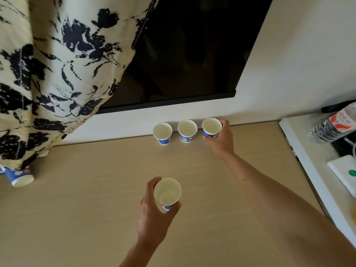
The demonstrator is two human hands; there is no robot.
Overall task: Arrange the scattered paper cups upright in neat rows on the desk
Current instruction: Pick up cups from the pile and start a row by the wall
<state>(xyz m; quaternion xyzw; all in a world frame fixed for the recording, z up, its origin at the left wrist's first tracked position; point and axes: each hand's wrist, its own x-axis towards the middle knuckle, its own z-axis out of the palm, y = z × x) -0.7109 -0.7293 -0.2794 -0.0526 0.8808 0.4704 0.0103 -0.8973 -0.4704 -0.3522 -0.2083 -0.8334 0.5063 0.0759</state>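
Three blue-and-white paper cups stand upright in a row against the wall at the back of the beige desk: a left cup, a middle cup and a right cup. My right hand grips the right cup from its right side. My left hand holds a fourth cup upright over the middle of the desk. Another cup lies on its side at the desk's left edge, partly under the curtain.
A cream curtain with dark floral print hangs over the left. A dark screen is on the wall behind the row. To the right, a white shelf carries a plastic bottle and a white box.
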